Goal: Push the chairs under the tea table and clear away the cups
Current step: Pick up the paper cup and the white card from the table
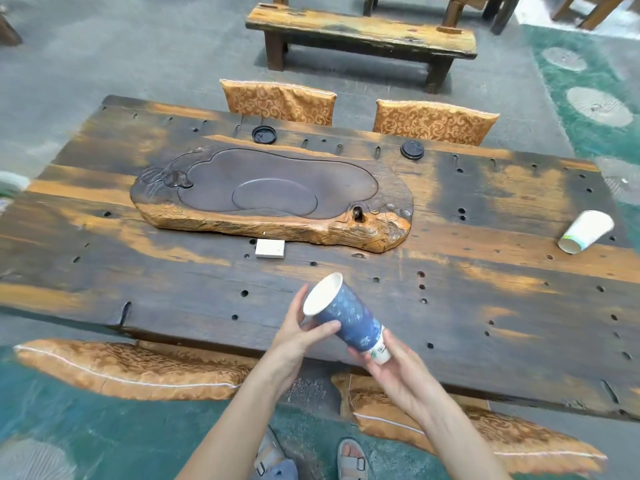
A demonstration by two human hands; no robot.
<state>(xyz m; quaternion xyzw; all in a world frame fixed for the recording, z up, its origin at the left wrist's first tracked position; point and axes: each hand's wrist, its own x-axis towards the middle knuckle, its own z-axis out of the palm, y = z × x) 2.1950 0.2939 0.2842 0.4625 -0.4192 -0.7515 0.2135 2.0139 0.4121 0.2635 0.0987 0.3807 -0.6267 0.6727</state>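
Observation:
A blue paper cup (pixel 346 315) is held tilted above the near edge of the dark wooden tea table (pixel 485 306), its white mouth turned up and left. My left hand (pixel 298 332) grips it near the rim. My right hand (pixel 391 372) holds its white base. A white paper cup (pixel 585 232) lies on its side at the table's right end. Two black lids (pixel 264 134) (pixel 412 150) lie along the far edge. Two cushioned chairs (pixel 277 102) (pixel 433 121) stand tucked at the far side; two more cushions (pixel 131 370) (pixel 450 420) show under the near edge.
A carved wooden tea tray (pixel 363 233) fills the table's middle, with a small white block (pixel 270 248) in front of it. A wooden bench (pixel 360 29) stands beyond the far chairs. My sandalled feet (pixel 349 460) are on the green floor below.

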